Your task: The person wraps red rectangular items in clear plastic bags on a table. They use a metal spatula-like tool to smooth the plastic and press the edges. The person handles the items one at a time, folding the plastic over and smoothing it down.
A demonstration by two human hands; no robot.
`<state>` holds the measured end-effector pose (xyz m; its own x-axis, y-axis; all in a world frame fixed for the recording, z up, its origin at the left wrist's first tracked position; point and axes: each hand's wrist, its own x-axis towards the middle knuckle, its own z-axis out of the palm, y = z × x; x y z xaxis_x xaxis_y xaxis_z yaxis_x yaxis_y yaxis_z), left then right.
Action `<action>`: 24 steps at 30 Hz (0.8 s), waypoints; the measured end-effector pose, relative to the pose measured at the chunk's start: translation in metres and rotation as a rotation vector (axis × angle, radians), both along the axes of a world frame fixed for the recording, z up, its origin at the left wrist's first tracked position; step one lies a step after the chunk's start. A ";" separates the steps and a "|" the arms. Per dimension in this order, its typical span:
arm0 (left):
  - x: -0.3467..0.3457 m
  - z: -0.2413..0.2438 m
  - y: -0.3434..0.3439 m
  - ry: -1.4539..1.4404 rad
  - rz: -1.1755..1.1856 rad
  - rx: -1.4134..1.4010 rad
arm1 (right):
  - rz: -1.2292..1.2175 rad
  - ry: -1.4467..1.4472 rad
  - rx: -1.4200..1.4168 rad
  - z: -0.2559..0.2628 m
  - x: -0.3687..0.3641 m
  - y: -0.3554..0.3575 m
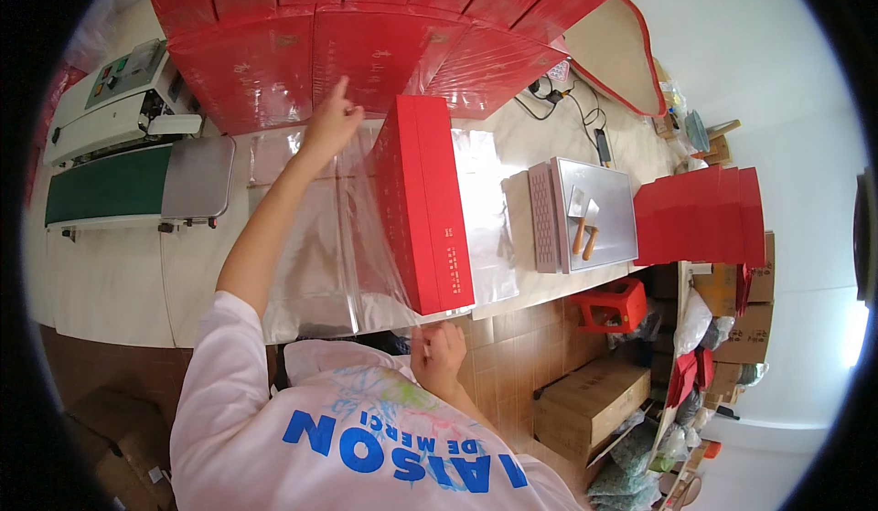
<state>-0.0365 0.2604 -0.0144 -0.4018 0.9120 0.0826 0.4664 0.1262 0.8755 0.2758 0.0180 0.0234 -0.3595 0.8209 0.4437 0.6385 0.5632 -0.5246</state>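
A red box (429,202) with small gold writing stands on the table in front of me. A clear plastic bag (343,243) lies along its left side, its loose edge running against the box. At the box's far end is my left hand (335,121), index finger stretched out and other fingers curled; whether it grips the film cannot be told. My right hand (439,355) is at the near table edge, below the box's near end, with its curled fingers on the bag's edge. More flat clear bags (490,223) lie under and right of the box.
Film-wrapped red boxes (370,58) are stacked at the back. A sealing machine with a green belt (110,185) stands left. To the right are a metal-topped case (603,195) bearing two wooden-handled scrapers (584,226), red sheets (699,216), a red stool (610,305) and a carton (593,401).
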 end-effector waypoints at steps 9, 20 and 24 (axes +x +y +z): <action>0.068 0.026 0.017 -0.153 0.063 0.479 | -0.362 0.346 -0.380 -0.016 0.029 -0.014; 0.124 -0.024 -0.037 -0.514 -0.027 0.078 | -0.423 0.474 -0.543 -0.022 0.034 -0.014; 0.128 -0.039 -0.019 -0.410 0.023 0.057 | -0.428 0.473 -0.565 -0.022 0.040 -0.014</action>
<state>0.0918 0.2412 -0.0537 -0.4318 0.9012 -0.0384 0.0753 0.0784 0.9941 0.3155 0.0036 0.0013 0.1528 0.9871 -0.0484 0.3795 -0.1038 -0.9193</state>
